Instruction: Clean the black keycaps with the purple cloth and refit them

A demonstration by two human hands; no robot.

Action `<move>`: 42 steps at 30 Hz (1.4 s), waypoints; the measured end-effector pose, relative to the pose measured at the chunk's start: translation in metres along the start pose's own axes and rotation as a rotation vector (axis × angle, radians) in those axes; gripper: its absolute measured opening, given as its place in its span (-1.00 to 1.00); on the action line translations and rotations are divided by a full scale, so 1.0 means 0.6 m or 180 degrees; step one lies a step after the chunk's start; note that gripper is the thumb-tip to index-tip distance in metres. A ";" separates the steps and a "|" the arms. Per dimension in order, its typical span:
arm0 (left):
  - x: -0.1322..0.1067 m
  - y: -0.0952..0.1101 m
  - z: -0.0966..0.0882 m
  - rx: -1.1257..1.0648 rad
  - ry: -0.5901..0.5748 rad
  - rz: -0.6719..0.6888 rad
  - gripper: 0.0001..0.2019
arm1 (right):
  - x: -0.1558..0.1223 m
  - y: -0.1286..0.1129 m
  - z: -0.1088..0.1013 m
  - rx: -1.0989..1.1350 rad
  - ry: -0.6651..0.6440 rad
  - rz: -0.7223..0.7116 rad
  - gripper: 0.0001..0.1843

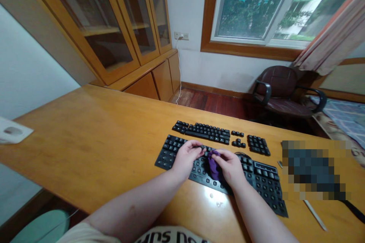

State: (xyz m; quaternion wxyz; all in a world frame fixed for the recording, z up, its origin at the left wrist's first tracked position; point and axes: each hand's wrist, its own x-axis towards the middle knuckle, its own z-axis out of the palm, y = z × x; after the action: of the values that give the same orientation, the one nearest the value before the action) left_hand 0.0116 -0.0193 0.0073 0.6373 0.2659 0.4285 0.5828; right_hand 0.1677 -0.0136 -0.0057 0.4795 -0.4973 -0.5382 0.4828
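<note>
Keycap [202, 147], by its look, sits pinched in the left hand [186, 156] over the keyboard [200, 168] on the desk [114, 136]; the right hand [232, 165] pinches a cloth [213, 168]. Probably light, stiff and slippery, the keycap should be gripped by opposite side walls.

Purple cloth [214, 167], black keyboard [199, 171], yellow-brown desk [114, 133]

A black keyboard [201, 171] (many keycaps [209, 133] off, beyond it) lies flat beneath a crumpled purple cloth [213, 169].
</note>
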 end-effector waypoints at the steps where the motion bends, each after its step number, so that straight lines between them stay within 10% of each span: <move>1: 0.000 0.009 -0.001 -0.0069 0.0052 -0.0040 -0.85 | 0.000 0.000 0.000 0.0026 0.0017 0.0022 -0.80; 6: 0.002 0.075 -0.029 0.0281 0.0274 0.0198 -0.80 | 0.001 0.004 -0.001 0.0055 -0.0010 0.0091 -0.75; 11: 0.006 0.134 -0.065 0.2724 0.0371 0.1538 -0.78 | 0.001 0.000 -0.002 -0.0019 -0.0026 0.0082 -0.71; 18: 0.001 0.142 -0.079 0.5005 -0.1025 0.1434 -0.69 | -0.001 0.000 -0.002 -0.0006 -0.0082 0.0118 -0.70; 42: 0.018 0.106 -0.081 0.5379 -0.1395 0.1164 -0.64 | -0.001 0.003 -0.001 0.0000 -0.0051 0.0152 -0.70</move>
State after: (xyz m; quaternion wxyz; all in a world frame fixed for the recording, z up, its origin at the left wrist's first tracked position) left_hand -0.0633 -0.0053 0.0338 0.1930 0.8166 0.5345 0.1009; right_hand 0.1687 -0.0140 -0.0072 0.4636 -0.5061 -0.5299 0.4981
